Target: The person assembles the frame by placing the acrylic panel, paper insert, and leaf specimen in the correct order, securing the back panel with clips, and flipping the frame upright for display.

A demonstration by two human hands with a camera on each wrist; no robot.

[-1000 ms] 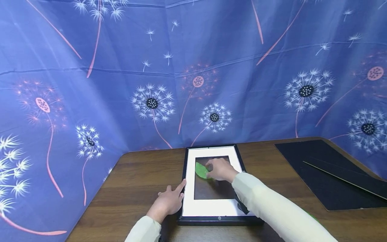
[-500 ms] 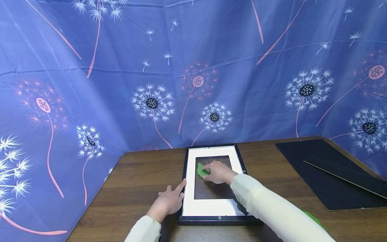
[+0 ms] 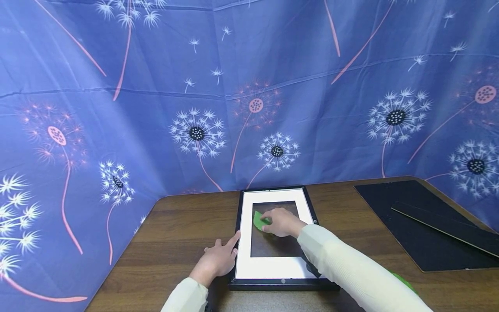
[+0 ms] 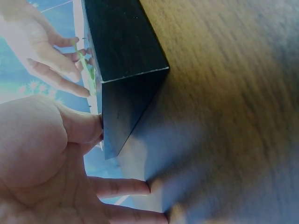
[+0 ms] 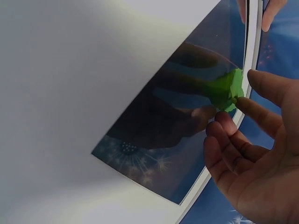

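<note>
A black picture frame (image 3: pixel 283 284) with a white mat (image 3: pixel 243 242) lies on the wooden table. Within its dark window a green leaf (image 3: pixel 259 221) with a scalloped edge rests near the left side. Over the window, my right hand (image 3: pixel 282 222) presses the leaf with its index finger, thumb tip close to the leaf's edge. In the right wrist view the same leaf (image 5: pixel 229 88) looks creased under that fingertip, and the other fingers curl loosely. My left hand (image 3: pixel 218 258) steadies the frame's left side with index finger and thumb; further fingers (image 4: pixel 124 186) touch the table.
Black board (image 3: pixel 393 212) lies flat at the table's right, with a narrower black piece (image 3: pixel 444 227) on top. Another green item (image 3: pixel 404 281) peeks out beside the right sleeve. A blue dandelion-print cloth (image 3: pixel 331 108) hangs behind the table.
My right hand has shifted slightly left over the leaf, and its fingers now lie lower on it. The leaf has moved a little right and down. My left hand holds its place.
</note>
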